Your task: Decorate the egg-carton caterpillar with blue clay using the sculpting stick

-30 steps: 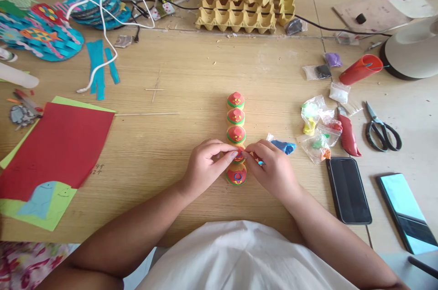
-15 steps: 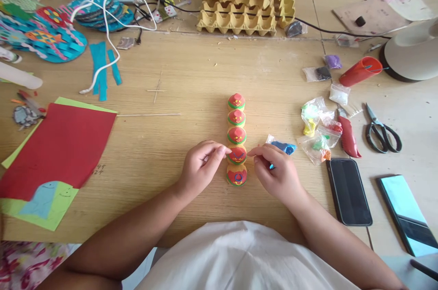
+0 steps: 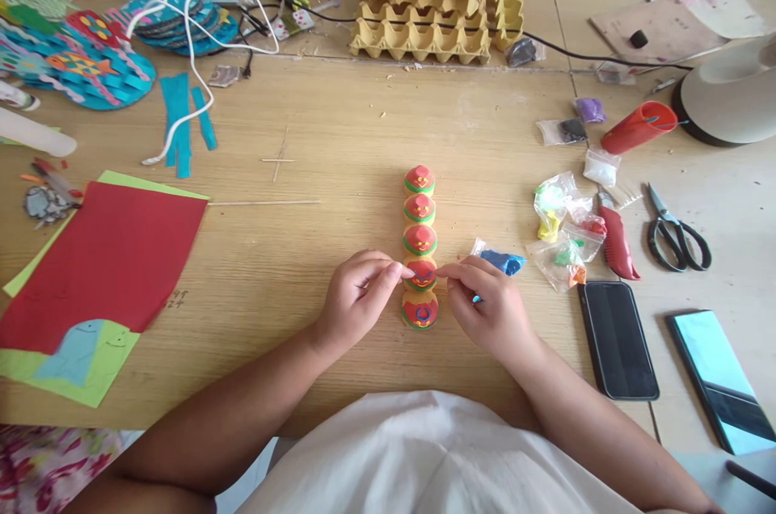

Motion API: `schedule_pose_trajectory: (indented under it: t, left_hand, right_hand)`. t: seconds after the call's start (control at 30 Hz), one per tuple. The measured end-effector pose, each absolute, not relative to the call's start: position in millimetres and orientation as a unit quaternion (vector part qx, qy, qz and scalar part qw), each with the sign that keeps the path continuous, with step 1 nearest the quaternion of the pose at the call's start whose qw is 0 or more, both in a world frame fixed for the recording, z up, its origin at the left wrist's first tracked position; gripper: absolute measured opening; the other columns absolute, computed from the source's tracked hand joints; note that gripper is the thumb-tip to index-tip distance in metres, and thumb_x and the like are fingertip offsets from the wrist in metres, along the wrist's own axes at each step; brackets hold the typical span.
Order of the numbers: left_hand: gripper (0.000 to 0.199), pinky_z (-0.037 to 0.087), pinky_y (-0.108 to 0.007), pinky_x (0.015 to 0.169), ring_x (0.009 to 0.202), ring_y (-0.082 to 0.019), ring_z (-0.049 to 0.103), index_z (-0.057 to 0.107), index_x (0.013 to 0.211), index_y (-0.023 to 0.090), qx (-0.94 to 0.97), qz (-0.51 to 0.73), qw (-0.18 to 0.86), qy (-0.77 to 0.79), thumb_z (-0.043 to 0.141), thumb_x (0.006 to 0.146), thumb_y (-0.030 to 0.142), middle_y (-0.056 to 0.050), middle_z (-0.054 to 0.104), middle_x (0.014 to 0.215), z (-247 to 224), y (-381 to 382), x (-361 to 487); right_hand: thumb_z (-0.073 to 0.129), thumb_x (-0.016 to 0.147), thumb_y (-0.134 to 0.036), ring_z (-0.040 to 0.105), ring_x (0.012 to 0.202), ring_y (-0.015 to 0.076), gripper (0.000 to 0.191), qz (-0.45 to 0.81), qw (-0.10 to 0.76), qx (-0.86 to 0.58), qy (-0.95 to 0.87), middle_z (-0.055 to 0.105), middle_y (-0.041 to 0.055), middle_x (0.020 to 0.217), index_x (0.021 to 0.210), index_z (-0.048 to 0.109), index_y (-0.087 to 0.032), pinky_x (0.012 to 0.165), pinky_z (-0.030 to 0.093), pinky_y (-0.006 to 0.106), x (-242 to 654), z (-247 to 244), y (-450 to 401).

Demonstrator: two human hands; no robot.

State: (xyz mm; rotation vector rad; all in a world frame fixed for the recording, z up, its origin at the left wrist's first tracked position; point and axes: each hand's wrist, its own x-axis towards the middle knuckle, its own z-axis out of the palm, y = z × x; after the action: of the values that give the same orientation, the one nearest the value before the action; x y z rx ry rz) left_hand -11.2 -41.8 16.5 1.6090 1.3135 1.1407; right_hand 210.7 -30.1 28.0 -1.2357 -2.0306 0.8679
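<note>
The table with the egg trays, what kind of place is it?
Probably a place for making crafts, maybe in a home or classroom. The clues are a row of little red faces, black-handled scissors and red paper.

Well to the left of my left grip point(image 3: 367, 292), two short handwritten rows point(image 3: 175, 299) mark the desk point(image 3: 255, 255) beside the red paper point(image 3: 115, 255); the upper looks like "99", the lower I can't read surely.
</note>
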Motion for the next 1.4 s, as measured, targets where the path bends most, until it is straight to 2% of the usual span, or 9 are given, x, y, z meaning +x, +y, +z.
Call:
schedule_pose_trajectory:
  t: [0.9,1.4]
  left_hand:
    - [0.028,0.054,-0.028,0.076,0.082,-0.016,0.071,0.082,0.094,0.021,0.634,0.444,0.37,0.514,0.057,0.104,0.031,-0.005,0.078,0.087,18.1,-39.9,-10.0]
    - [0.028,0.054,-0.028,0.077,0.083,-0.015,0.071,0.082,0.097,0.02,0.632,0.442,0.376,0.513,0.057,0.104,0.03,-0.005,0.077,0.088,16.6,-39.9,-10.7]
  right_hand:
    - [0.054,0.099,-0.012,0.06,0.069,0.0152,0.026,0.344,0.299,-0.464,-0.76,0.065,0.0038,0.083,0.112,0.075,-0.02,0.065,0.047,0.028,210.0,29.4,-30.4]
    - [0.054,0.097,-0.012,0.059,0.064,0.0148,0.027,0.39,0.32,-0.465,-0.728,0.065,0.0025,0.074,0.107,0.079,-0.017,0.062,0.044,0.028,206.2,33.3,-29.1]
